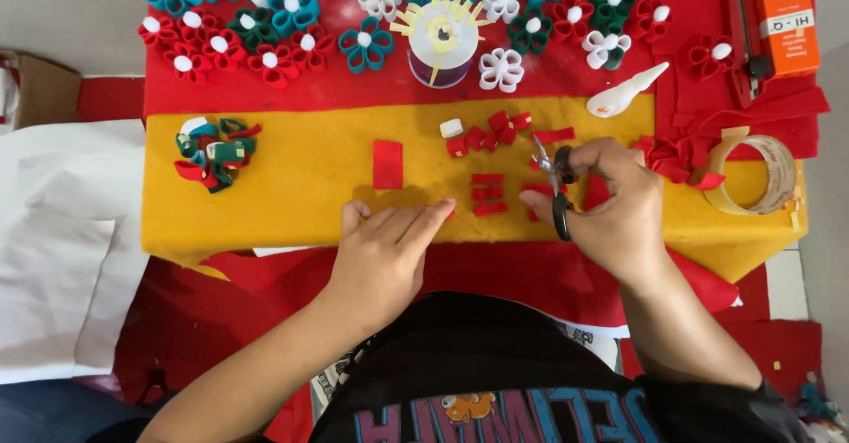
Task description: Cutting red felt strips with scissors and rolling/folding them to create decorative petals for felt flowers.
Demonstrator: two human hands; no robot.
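Scissors [555, 188] gripped in rt hand [619, 202], lt hand [386, 250] flat on yellow felt [301, 187]

Felt craft clutter around the work

Felt flowers [363, 43] in red, teal, green and white line the back; a tape-tabbed jar [441, 47] stands among them, glue bottle [624, 91], tape roll [759, 174], orange box [786, 20], scrap pile [215, 151].

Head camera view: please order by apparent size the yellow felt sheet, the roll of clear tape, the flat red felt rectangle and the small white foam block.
1. Yellow felt sheet
2. Roll of clear tape
3. Flat red felt rectangle
4. Small white foam block
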